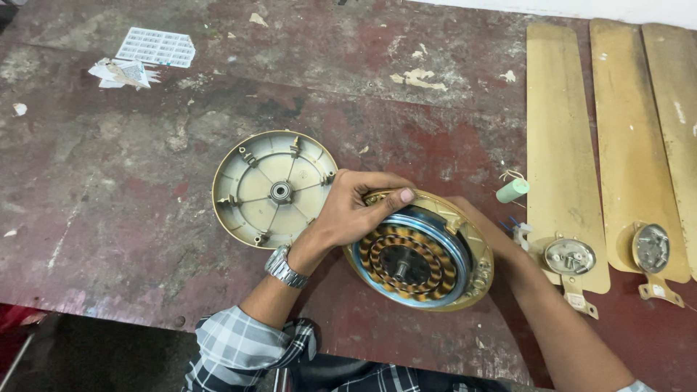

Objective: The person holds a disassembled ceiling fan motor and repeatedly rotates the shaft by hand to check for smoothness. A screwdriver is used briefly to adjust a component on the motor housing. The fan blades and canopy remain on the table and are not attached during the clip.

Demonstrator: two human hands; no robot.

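A round gold fan motor housing (pixel 475 279) stands tilted on its edge on the worn red table, its copper windings and blue ring (pixel 410 254) facing me. My left hand (pixel 352 207), with a metal wristwatch, grips the housing's upper left rim. My right hand (pixel 465 210) reaches behind the housing's right side and is mostly hidden; it appears to support it from behind. The detached gold cover (pixel 272 189) lies open side up just left of the housing, with a bearing at its centre.
Three gold fan blades (pixel 563 145) lie side by side at the right, with round metal mounts at their near ends. A pale green capacitor (pixel 512 190) with wires sits beside the housing. Paper scraps (pixel 138 62) lie at the far left. The table's front edge runs near my body.
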